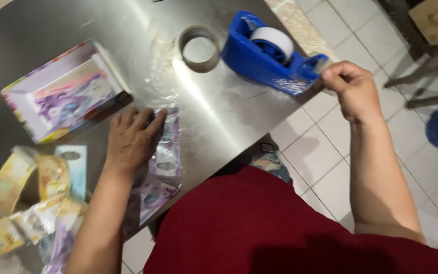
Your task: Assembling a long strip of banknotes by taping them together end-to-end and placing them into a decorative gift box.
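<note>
The left hand [132, 138] is lying flat with its fingers spread and relaxed, pressing down on a strip of purple banknotes wrapped in clear plastic [164, 161] near the front edge of the steel table [214, 111]. The fingertips are reaching the upper end of that strip, where the film is bunching up.

The right hand [350, 87] is pinching its thumb and forefinger together at the cutter end of the blue tape dispenser [269, 57]; it seems to be gripping the loose end of the tape, though the blur is making that hard to confirm. The other fingers are curling loosely into the palm. The dispenser is sitting right at the table's right edge, its cutter end overhanging the tiled floor [320, 147].

A bare tape ring [199, 48] is lying just left of the dispenser. An open colourful box [62, 91] is standing beyond the left hand, and a heap of yellowish wrapped notes [24, 203] is crowding the near left corner. The bare steel between ring, hand and dispenser is giving open room.
</note>
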